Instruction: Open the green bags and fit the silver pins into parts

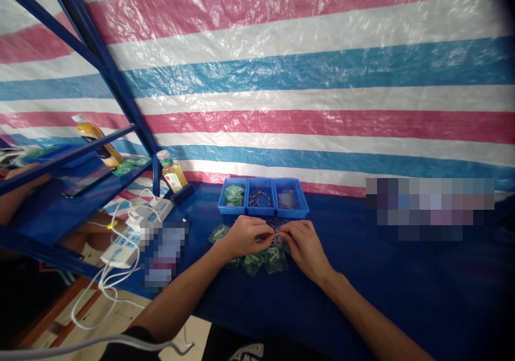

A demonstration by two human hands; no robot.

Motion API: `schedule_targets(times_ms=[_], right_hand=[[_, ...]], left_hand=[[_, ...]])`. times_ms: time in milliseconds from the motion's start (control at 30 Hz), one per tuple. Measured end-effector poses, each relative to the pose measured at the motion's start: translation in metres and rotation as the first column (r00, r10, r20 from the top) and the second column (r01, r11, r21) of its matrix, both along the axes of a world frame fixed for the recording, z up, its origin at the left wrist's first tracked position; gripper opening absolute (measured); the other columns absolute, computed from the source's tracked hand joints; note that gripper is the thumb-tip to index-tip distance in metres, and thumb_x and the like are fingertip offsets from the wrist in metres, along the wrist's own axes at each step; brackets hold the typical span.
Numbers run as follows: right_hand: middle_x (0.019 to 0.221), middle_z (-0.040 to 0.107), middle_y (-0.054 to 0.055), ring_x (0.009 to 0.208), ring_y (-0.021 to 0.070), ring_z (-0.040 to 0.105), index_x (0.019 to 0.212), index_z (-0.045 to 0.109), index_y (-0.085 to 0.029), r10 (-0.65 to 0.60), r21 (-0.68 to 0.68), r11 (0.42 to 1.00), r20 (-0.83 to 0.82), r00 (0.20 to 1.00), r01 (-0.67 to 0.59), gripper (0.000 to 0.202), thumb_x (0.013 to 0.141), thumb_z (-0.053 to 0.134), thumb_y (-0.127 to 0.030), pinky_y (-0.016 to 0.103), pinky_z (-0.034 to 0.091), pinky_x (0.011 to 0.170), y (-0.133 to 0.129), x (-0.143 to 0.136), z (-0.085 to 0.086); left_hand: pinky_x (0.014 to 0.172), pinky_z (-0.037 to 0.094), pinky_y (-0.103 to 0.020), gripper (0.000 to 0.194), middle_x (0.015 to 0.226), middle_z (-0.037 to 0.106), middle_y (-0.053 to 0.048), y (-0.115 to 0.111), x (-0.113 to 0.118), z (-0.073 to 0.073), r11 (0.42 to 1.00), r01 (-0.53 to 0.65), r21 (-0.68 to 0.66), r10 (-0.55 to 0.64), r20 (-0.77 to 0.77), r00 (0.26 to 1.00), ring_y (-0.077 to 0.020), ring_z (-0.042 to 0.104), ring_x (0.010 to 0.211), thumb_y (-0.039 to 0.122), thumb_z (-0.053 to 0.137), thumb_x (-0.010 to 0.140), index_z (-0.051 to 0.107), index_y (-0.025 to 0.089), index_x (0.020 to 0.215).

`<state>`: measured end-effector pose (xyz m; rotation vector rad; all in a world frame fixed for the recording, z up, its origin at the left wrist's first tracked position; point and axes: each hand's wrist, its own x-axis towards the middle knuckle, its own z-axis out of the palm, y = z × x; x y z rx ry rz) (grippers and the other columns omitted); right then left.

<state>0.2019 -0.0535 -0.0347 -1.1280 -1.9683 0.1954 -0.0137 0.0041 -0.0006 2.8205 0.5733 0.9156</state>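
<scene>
My left hand (251,236) and my right hand (300,243) meet above the blue table, fingertips pinched around something small that I cannot make out. Below and beside them lie several small green packets (252,263) with pale pieces inside, one packet (219,233) being left of my left hand. Just beyond the hands stand three blue bins side by side. Green packets fill part of the left bin (232,210), dark thin pieces lie in the middle bin (260,211), and clear packets are in the right bin (293,213).
A bottle (173,173) stands in a dark holder at the back left. White power strips (123,248) with tangled cables lie along the left edge. Beyond the blue metal frame (116,93) are another bottle (100,142), a phone, and another person's arm. Two areas are pixelated.
</scene>
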Motion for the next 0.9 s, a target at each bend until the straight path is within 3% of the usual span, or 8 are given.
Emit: schedule_targets(times_ms=[233,467,800,900], right_hand=[[0.089,0.069,0.002,0.081,0.0210,0.063,0.104,0.060,-0.024,0.059,-0.024,0.998,-0.016,0.998,-0.059,0.007,0.104,0.052,-0.023,0.041,0.040,0.084,-0.0019,-0.0003,0.0007],[0.094,0.072,0.003,0.085,0.0214,0.065,0.100,0.060,-0.024,0.037,-0.005,0.999,-0.014,0.999,-0.037,0.012,0.105,0.049,-0.022,0.041,0.039,0.085,-0.0011,-0.0010,-0.0002],[0.084,0.069,0.002,0.078,0.0211,0.061,0.088,0.056,-0.023,-0.067,-0.051,0.996,-0.013,0.998,0.066,0.027,0.109,0.040,-0.028,0.041,0.039,0.084,0.0008,0.0006,-0.0018],[0.087,0.070,0.003,0.081,0.0230,0.060,0.093,0.057,-0.024,-0.125,-0.089,0.989,-0.045,0.991,0.121,0.023,0.108,0.042,-0.032,0.041,0.042,0.082,-0.0009,0.0026,-0.0010]], left_hand=[[0.062,0.045,-0.024,0.020,0.070,0.068,-0.003,-0.0006,0.0004,0.0043,1.000,-0.001,-0.009,0.001,-0.001,1.000,-0.0112,0.061,0.062,0.027,0.056,0.098,0.072,0.017,0.089],[0.061,0.046,-0.024,0.021,0.068,0.066,-0.002,0.0000,-0.0003,0.0035,1.000,-0.003,0.002,0.003,0.003,1.000,-0.0110,0.061,0.061,0.028,0.057,0.099,0.072,0.018,0.089],[0.062,0.045,-0.023,0.020,0.070,0.067,-0.003,0.0014,-0.0017,0.0086,1.000,-0.013,-0.024,0.014,0.029,0.999,-0.0114,0.060,0.062,0.027,0.057,0.099,0.073,0.018,0.092],[0.061,0.044,-0.023,0.022,0.071,0.068,-0.003,0.0015,-0.0016,0.0065,0.995,-0.053,-0.084,0.059,0.073,0.996,-0.0109,0.058,0.060,0.029,0.058,0.099,0.073,0.016,0.090]])
